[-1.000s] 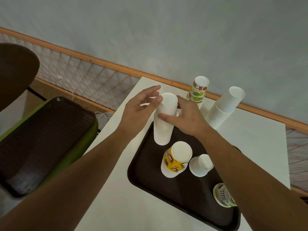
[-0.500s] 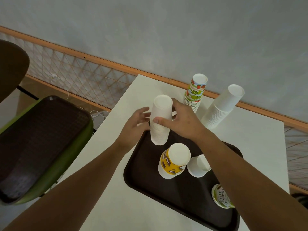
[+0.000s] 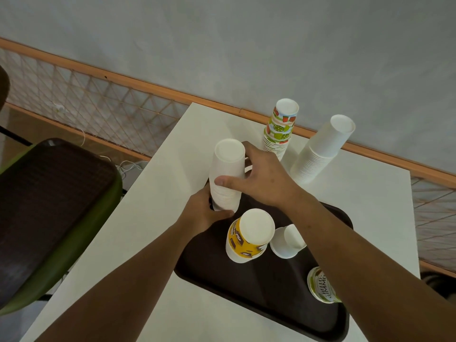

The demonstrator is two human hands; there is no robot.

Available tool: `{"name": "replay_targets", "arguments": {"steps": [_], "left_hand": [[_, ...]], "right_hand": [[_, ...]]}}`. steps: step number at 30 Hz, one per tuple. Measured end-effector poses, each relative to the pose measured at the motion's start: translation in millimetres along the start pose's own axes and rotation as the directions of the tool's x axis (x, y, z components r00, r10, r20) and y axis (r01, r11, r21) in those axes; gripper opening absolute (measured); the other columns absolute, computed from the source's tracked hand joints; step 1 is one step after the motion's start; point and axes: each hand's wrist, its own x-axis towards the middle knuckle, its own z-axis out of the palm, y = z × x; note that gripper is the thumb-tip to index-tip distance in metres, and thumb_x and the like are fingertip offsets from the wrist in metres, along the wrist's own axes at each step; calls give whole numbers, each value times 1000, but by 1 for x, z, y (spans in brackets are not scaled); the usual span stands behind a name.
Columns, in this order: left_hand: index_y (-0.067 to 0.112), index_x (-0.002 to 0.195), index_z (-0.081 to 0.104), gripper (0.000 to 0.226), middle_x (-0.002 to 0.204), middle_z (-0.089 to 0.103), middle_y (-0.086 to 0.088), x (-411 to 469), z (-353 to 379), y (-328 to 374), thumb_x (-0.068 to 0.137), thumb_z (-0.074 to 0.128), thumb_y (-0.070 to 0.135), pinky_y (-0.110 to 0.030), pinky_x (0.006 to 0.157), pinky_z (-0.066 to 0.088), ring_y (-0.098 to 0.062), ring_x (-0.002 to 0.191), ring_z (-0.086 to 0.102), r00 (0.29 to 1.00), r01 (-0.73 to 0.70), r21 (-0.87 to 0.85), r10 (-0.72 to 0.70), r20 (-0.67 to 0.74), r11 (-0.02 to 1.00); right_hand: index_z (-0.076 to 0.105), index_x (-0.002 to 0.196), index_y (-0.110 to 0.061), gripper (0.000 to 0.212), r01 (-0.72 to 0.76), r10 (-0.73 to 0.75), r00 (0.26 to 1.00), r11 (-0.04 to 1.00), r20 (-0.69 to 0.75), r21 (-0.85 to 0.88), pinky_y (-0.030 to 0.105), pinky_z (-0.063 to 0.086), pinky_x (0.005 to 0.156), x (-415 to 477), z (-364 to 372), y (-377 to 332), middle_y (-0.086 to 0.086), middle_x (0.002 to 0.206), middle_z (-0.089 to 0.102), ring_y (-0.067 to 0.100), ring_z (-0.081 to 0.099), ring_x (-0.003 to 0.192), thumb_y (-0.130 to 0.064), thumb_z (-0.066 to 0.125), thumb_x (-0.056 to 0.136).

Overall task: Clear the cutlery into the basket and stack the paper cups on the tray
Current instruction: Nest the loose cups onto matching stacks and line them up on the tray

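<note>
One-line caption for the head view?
Left hand and right hand hold a white cup stack at the tray's corner.

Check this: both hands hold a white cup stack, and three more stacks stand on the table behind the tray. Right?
Two, not three: the head view shows just a patterned stack and a plain stack on the table behind the tray.

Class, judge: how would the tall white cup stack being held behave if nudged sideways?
Likely tips easily: the white cup stack is tall and narrow. Probably light, crushable paper; left hand and right hand grip it.
</note>
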Motion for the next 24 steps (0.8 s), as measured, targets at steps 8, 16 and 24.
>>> {"name": "replay_targets", "arguments": {"steps": [8, 16, 24], "left_hand": [[20, 142, 48, 77, 128, 63, 8, -3, -5, -3, 77, 87, 31, -22, 96, 50, -9, 115, 58, 999, -38, 44, 39, -9, 998], [29, 148, 36, 90, 142, 57, 3, -13, -15, -2, 75, 90, 27, -46, 110, 49, -21, 131, 56, 999, -31, 79, 30, 20, 996], [24, 148, 42, 69, 138, 58, -3, -45, -63, 13, 89, 68, -2, -37, 105, 50, -23, 124, 57, 997, 9, 83, -2, -82, 996]], "right_hand": [[46, 137, -29, 75, 7, -7, 1000, 1000, 22, 13, 30, 56, 88, -3, 4, -3, -11, 134, 59, 7, 57, 109, -61, 76, 76], [39, 146, -30, 84, 3, -7, 993, 999, 116, 34, 28, 55, 92, -7, -10, -9, -10, 143, 53, 10, 57, 118, -55, 80, 77], [39, 149, -33, 78, -165, 160, 985, 982, 58, 90, 33, 54, 100, -46, -66, -5, -13, 138, 55, 8, 60, 115, -33, 81, 83]]}}
